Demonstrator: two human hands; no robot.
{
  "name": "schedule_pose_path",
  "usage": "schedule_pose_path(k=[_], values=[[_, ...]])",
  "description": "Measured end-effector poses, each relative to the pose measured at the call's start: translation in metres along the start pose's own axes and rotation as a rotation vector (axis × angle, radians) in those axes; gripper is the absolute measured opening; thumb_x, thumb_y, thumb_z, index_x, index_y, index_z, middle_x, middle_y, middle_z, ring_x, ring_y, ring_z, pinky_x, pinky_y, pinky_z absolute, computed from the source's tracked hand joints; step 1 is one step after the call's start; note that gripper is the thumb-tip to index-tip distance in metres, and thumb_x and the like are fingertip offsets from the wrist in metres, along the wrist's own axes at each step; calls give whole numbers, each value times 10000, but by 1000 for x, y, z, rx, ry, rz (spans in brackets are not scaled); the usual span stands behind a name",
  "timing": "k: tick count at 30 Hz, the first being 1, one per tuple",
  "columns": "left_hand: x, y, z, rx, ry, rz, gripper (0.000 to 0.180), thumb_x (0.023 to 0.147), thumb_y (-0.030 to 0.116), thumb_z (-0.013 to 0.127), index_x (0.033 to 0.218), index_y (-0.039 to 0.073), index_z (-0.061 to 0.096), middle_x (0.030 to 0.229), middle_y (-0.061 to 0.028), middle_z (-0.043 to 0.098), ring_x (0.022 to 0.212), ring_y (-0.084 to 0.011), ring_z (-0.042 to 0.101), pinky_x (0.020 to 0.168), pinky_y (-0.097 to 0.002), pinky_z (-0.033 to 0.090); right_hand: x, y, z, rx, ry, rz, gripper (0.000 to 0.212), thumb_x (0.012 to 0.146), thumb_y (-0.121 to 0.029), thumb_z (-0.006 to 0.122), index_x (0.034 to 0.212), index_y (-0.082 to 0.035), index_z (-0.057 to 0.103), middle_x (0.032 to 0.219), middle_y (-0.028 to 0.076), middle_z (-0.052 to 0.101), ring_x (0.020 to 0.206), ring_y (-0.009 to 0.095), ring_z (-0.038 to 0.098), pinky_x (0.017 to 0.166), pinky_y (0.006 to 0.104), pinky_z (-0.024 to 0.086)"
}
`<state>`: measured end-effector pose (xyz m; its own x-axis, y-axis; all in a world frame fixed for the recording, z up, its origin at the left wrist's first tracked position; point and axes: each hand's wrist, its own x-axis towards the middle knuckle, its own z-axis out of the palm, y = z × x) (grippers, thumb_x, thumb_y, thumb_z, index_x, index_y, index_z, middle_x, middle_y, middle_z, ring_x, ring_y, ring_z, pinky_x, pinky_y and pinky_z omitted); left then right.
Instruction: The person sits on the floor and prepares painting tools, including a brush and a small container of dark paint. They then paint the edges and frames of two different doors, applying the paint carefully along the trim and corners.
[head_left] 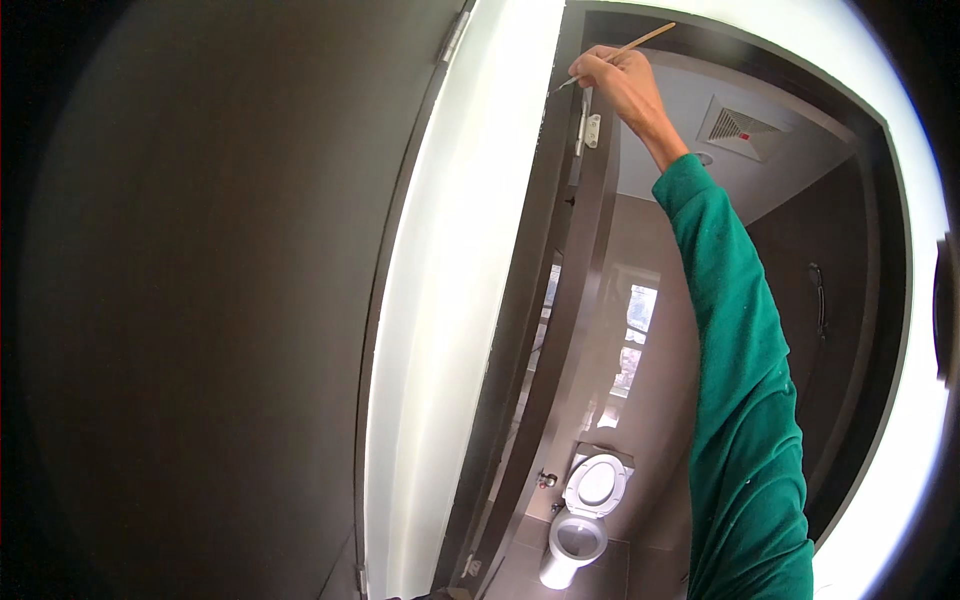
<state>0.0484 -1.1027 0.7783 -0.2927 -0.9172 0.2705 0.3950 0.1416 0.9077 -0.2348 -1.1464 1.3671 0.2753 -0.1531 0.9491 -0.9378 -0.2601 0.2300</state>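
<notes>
My right hand [622, 84] is raised high, at the end of a green sleeve that comes up from the lower right. Its fingers pinch a thin paintbrush [652, 37] with a light wooden handle. The handle slants up to the right, while the tip points down left at the upper part of the dark door frame [531, 215], close to its border with the white wall strip [450, 260]. Whether the tip touches the frame is too small to tell. Pale specks dot the frame's edge near the tip. My left hand is out of view.
A metal hinge [593, 131] sits just below my hand, on the brown door [582, 260] standing open inward. Another large dark door panel [210, 300] fills the left. Beyond the doorway are a white toilet [580, 540] with raised lid and a ceiling vent [741, 129].
</notes>
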Motion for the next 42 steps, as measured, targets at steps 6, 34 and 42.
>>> schedule_pose_path(k=[6,34,42], values=[[3,-22,-9,-19,-34,125,417,774,-46,776,1164,-51,628,1029,-102,697,905,-175,658,796,-306,539,0,-7,3,-41,-18,-10,253,790,-230,593,768,-10,715,705,46,643,742,126,583,702,263,432],[11,-6,-13,39,-159,-99,503,854,-38,698,1312,-71,494,1185,-168,648,1110,-223,610,966,-360,480,-3,-10,11,-238,-3,-48,275,788,-289,589,770,-46,719,668,3,617,634,102,520,584,272,384],[11,-2,-13,9,-143,-131,504,856,-42,693,1316,-75,489,1194,-173,648,1116,-225,607,975,-353,464,0,-9,12,-205,11,-33,268,788,-277,591,776,-43,721,686,12,636,692,109,564,647,262,423]])
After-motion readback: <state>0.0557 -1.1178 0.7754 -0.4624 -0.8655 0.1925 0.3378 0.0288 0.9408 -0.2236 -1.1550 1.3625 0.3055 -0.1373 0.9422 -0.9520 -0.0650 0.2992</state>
